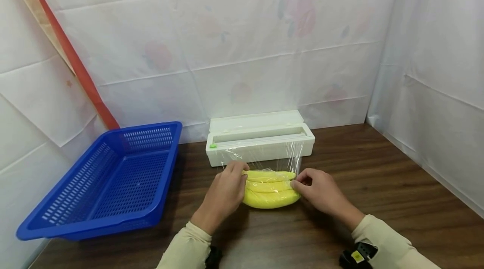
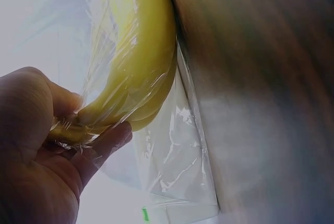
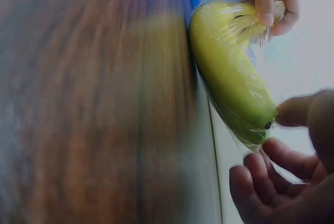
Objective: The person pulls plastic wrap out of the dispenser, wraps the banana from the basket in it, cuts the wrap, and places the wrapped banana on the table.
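Note:
A bunch of yellow bananas (image 1: pixel 269 188) is wrapped in clear cling film (image 2: pixel 107 91) and held close over the table in front of me. My left hand (image 1: pixel 226 185) grips the bunch at its stem end, thumb and fingers round the bunched film there, as the left wrist view shows. My right hand (image 1: pixel 321 189) pinches the greenish tips (image 3: pixel 263 125) at the other end with thumb and forefinger, its other fingers curled. Beyond the bananas, a sheet of film stretches from the white wrap dispenser (image 1: pixel 261 152), whose lid stands open.
To the left is a blue plastic basket (image 1: pixel 172 168) with slotted sides. The dark wood table (image 1: pixel 378 172) runs back to white sheeting (image 1: pixel 242 59) that hangs behind and at both sides. A green slider (image 1: pixel 213 146) sits at the dispenser's left end.

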`<state>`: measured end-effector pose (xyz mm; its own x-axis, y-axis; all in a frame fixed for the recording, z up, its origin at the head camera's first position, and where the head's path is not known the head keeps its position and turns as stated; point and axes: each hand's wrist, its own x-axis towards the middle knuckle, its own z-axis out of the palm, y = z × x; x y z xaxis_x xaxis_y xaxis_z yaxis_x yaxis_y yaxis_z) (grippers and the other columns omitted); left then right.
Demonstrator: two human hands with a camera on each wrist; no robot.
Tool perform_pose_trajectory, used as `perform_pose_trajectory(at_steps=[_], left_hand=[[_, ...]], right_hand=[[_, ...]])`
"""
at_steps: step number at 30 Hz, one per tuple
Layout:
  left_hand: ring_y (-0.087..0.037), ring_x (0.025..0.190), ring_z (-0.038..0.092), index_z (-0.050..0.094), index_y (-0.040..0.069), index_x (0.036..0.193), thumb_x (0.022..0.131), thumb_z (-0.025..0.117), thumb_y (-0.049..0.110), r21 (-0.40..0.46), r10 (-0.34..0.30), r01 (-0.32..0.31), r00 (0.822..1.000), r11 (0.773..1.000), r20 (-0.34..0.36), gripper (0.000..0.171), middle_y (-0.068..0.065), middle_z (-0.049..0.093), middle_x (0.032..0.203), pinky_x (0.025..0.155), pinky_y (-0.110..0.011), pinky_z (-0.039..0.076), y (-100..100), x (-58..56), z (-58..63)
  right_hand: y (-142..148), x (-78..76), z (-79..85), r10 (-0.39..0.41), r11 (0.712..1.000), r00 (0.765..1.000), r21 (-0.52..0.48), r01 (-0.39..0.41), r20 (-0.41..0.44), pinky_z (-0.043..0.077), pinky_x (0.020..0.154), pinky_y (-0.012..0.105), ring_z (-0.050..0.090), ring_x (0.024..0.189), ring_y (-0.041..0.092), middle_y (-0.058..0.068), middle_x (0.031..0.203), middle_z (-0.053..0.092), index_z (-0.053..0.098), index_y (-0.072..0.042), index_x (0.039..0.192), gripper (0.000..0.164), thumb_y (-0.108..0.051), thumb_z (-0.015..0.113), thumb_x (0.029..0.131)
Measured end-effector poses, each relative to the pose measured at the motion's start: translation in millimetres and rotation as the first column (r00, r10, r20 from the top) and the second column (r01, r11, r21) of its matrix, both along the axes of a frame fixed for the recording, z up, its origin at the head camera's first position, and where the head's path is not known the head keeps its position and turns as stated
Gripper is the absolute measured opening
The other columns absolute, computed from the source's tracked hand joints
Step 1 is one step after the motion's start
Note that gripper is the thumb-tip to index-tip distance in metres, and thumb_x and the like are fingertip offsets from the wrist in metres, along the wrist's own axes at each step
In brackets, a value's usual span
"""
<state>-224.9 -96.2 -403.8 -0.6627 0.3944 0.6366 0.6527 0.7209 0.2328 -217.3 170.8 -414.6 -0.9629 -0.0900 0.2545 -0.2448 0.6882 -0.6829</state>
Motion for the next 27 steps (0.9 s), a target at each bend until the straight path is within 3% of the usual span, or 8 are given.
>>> perform_pose_trajectory(at_steps=[5,12,18,22,27], left_hand=[[-0.027,0.076,0.067,0.061,0.005,0.107,0.091,0.067,-0.002,-0.003,-0.012,0.012,1.0,1.0,-0.022,0.018,-0.009,0.063,0.101,0.064,-0.035,0.056,0.1,-0.5,-0.6],[-0.027,0.075,0.067,0.061,0.006,0.107,0.091,0.068,-0.001,-0.017,-0.018,0.018,0.999,1.0,-0.035,0.018,-0.008,0.063,0.1,0.062,-0.034,0.055,2.2,0.7,0.3],[-0.027,0.074,0.066,0.061,0.006,0.106,0.091,0.069,-0.001,-0.012,-0.034,0.034,0.999,0.999,-0.039,0.018,-0.008,0.062,0.098,0.062,-0.035,0.055,3.0,1.5,0.6],[-0.028,0.073,0.066,0.061,0.006,0.106,0.09,0.07,0.0,-0.014,-0.027,0.027,0.998,1.0,-0.051,0.019,-0.007,0.062,0.096,0.061,-0.036,0.055,3.6,1.8,1.3],[-0.026,0.076,0.067,0.062,0.007,0.109,0.092,0.069,0.003,0.007,-0.024,0.024,1.0,1.0,-0.016,0.018,-0.008,0.064,0.101,0.065,-0.036,0.056,2.1,1.3,0.5]], right_hand=[[-3.3,-0.7,0.3,0.007,1.0,1.0,0.007,-0.007,0.023,0.048,0.072,0.033,0.056,0.078,0.014,-0.003,0.085,0.064,0.07,-0.015,0.09,0.029,-0.043,0.071,0.092],[-9.2,-3.3,0.8,-0.015,0.998,0.997,0.06,0.02,-0.072,0.046,0.068,0.032,0.053,0.073,0.013,-0.002,0.079,0.059,0.066,-0.013,0.079,0.008,-0.017,0.07,0.086],[-11.3,-4.7,1.2,-0.042,0.997,0.995,0.054,0.047,-0.091,0.045,0.066,0.031,0.052,0.072,0.015,0.0,0.078,0.058,0.063,-0.01,0.08,0.003,-0.007,0.064,0.079],[-17.3,-4.4,2.0,-0.008,0.992,0.981,0.124,0.033,-0.195,0.044,0.064,0.032,0.049,0.07,0.014,-0.001,0.077,0.054,0.062,-0.012,0.078,0.011,0.0,0.063,0.077],[-21.8,-0.9,1.7,0.078,0.977,0.941,0.215,-0.006,-0.329,0.044,0.06,0.029,0.046,0.066,0.01,-0.006,0.075,0.049,0.066,-0.013,0.076,0.016,0.003,0.066,0.076]])
